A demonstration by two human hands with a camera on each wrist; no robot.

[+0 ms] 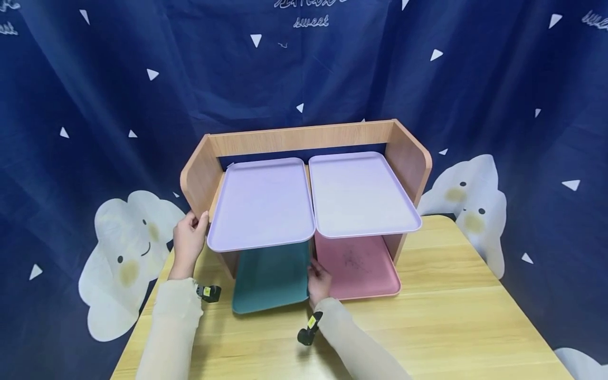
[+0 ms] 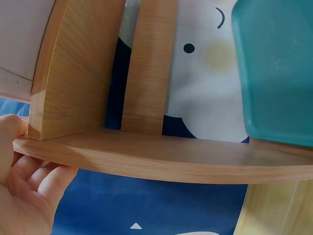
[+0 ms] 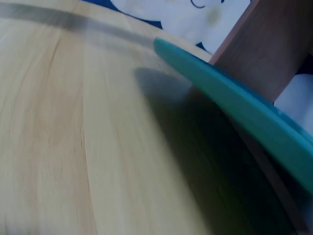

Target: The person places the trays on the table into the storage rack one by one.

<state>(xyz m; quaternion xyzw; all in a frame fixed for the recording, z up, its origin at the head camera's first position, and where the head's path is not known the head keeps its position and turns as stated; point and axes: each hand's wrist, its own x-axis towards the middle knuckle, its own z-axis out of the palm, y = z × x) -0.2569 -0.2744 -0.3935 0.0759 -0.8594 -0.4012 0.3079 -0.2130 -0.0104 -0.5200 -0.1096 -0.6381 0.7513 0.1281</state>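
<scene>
My left hand point(image 1: 188, 241) grips the front edge of the left side panel point(image 1: 199, 174) of a wooden two-tier shelf; in the left wrist view the thumb and fingers point(image 2: 56, 183) lie on either side of the board. My right hand point(image 1: 319, 284) is low at the shelf's middle, between a teal tray point(image 1: 272, 279) and a pink tray point(image 1: 358, 266) on the lower tier. Its fingertips are at the middle divider, right by the teal tray's edge; I cannot tell which they hold. Two lilac trays, left point(image 1: 263, 206) and right point(image 1: 361, 195), lie side by side on the upper tier.
The shelf stands on a light wooden table point(image 1: 456, 306). Behind it hangs a dark blue curtain point(image 1: 247, 79) with white triangles and cloud faces. All the trays jut out past the shelf's front. A small dark camera point(image 1: 311, 327) sits at the right wrist.
</scene>
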